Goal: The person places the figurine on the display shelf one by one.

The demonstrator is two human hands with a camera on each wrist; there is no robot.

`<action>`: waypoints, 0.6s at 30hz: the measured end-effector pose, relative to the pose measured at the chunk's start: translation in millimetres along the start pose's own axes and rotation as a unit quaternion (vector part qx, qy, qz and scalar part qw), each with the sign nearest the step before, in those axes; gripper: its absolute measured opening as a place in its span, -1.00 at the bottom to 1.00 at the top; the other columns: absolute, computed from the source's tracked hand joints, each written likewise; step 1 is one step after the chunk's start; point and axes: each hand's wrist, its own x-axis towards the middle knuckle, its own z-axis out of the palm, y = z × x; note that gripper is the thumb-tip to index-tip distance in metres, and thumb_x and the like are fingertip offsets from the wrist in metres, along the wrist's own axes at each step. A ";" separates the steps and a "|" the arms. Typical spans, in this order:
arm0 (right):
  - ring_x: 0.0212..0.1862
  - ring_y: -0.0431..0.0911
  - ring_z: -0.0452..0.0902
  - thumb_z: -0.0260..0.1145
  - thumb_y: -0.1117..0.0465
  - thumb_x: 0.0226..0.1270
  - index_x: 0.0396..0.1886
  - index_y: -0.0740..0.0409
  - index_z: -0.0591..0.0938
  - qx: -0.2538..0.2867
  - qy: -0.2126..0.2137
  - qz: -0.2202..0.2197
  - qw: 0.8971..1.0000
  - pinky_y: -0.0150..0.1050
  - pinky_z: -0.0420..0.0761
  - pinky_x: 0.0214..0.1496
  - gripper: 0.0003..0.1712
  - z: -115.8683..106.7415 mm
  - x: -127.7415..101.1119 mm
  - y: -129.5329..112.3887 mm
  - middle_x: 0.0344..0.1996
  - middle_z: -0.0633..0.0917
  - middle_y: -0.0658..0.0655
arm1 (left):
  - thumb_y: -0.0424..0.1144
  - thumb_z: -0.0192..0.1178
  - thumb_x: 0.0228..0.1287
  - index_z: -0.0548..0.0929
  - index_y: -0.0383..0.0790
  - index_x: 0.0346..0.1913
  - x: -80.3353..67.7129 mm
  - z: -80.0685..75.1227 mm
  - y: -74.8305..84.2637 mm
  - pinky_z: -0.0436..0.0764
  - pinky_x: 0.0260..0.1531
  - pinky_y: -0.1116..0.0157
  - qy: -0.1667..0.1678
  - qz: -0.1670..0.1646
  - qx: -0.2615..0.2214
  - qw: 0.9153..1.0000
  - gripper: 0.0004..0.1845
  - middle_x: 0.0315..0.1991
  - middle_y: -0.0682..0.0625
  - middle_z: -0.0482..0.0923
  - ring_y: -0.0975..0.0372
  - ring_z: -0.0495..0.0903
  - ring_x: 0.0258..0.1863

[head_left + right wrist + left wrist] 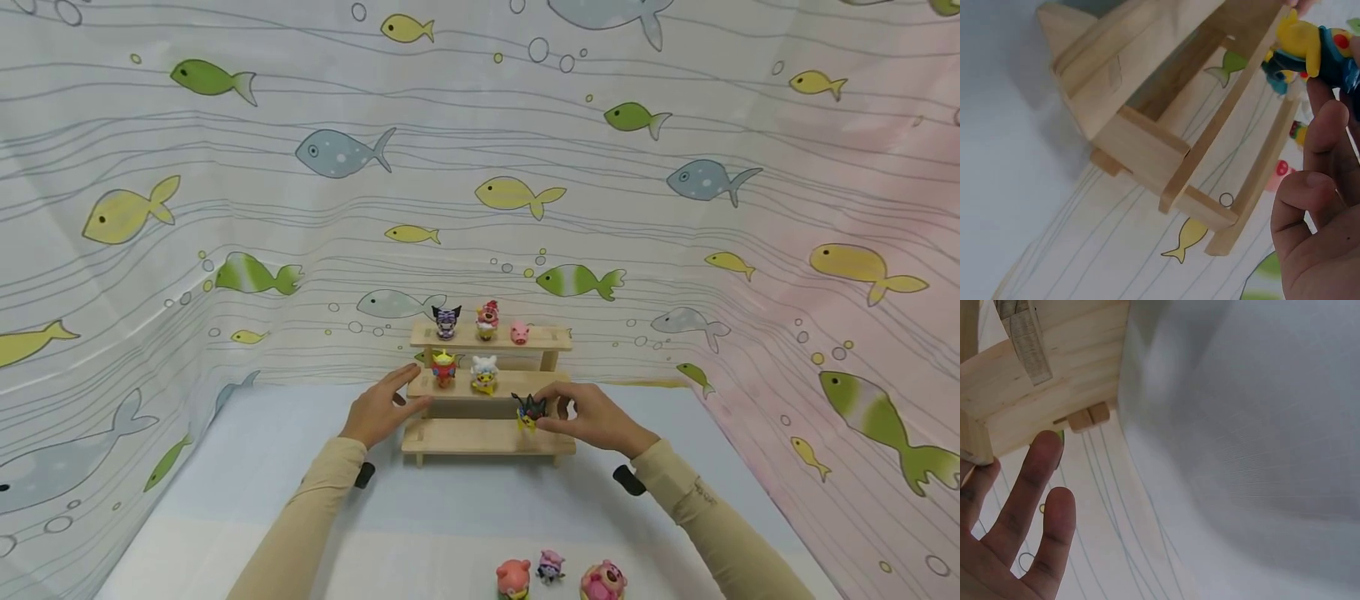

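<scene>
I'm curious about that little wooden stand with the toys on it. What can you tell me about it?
The wooden stepped shelf is pale, unfinished-looking wood with three tiers rising toward the fish-print curtain. It stands upright on the light blue table. Three small figures sit on the top tier, two on the middle, none on the bottom. The left hand rests against its left end; the right hand holds a black-and-yellow figure by its right side.

The stepped shelf [487,435] is bare pale wood, unpainted and matt, with fine grain and cut edges showing in the right wrist view. The black and yellow figurine [529,412] pinched by the right hand [592,418] at the shelf's middle step looks like glossy moulded plastic. The tabletop [450,517] under the shelf carries a smooth, matt, pale blue cloth. Behind the shelf hangs a thin fish-printed curtain [300,208] of soft fabric with light creases.
</scene>
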 end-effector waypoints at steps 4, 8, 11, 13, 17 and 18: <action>-0.32 -0.20 0.56 0.50 0.00 0.31 0.04 -0.14 0.69 0.001 0.003 -0.007 1.000 -0.28 0.54 -0.34 -0.66 -3.8 9.0 4.1 -0.22 0.71 -0.16 | 0.28 0.32 0.26 0.45 0.06 0.48 1.7 1.2 -0.4 0.59 -0.41 0.23 -0.003 -0.001 0.002 1.000 -0.22 0.48 0.10 0.35 0.22 0.67 -0.24; -0.31 -0.17 0.57 0.51 -0.01 0.29 0.05 -0.14 0.70 0.000 0.007 0.001 1.000 -0.28 0.52 -0.36 -0.65 -5.5 17.4 6.0 -0.23 0.72 -0.14 | 0.25 0.33 0.27 0.45 0.05 0.48 1.8 1.9 -1.2 0.60 -0.40 0.21 -0.002 -0.001 -0.001 1.000 -0.23 0.48 0.08 0.35 0.22 0.67 -0.24; -0.30 -0.16 0.57 0.50 -0.04 0.30 0.05 -0.16 0.71 -0.006 0.010 0.013 1.000 -0.28 0.51 -0.37 -0.65 -5.9 22.9 6.9 -0.24 0.71 -0.16 | 0.25 0.33 0.27 0.45 0.03 0.48 1.5 1.8 -1.3 0.60 -0.40 0.20 -0.002 0.002 -0.002 1.000 -0.22 0.48 0.07 0.35 0.20 0.68 -0.23; -0.28 -0.16 0.56 0.49 -0.03 0.30 0.06 -0.15 0.71 -0.007 0.011 0.018 1.000 -0.27 0.50 -0.38 -0.64 -6.1 26.4 7.0 -0.24 0.71 -0.16 | 0.26 0.33 0.27 0.45 0.03 0.48 0.9 1.2 -1.1 0.59 -0.40 0.21 0.000 -0.001 -0.003 1.000 -0.22 0.48 0.10 0.35 0.20 0.68 -0.23; -0.28 -0.17 0.56 0.49 0.00 0.32 0.07 -0.12 0.71 -0.012 0.016 0.020 1.000 -0.27 0.49 -0.38 -0.65 -7.2 33.0 7.9 -0.19 0.72 -0.15 | 0.29 0.31 0.26 0.46 0.05 0.47 -0.1 0.5 -0.8 0.60 -0.39 0.21 -0.001 -0.003 -0.005 1.000 -0.22 0.47 0.13 0.36 0.21 0.68 -0.23; -0.28 -0.17 0.56 0.49 0.01 0.32 0.08 -0.11 0.71 -0.012 0.019 0.019 1.000 -0.26 0.50 -0.37 -0.64 -7.5 34.7 8.4 -0.17 0.72 -0.14 | 0.29 0.31 0.26 0.46 0.06 0.47 -0.1 0.4 -1.0 0.60 -0.39 0.21 0.000 -0.003 -0.005 1.000 -0.22 0.47 0.13 0.36 0.22 0.68 -0.24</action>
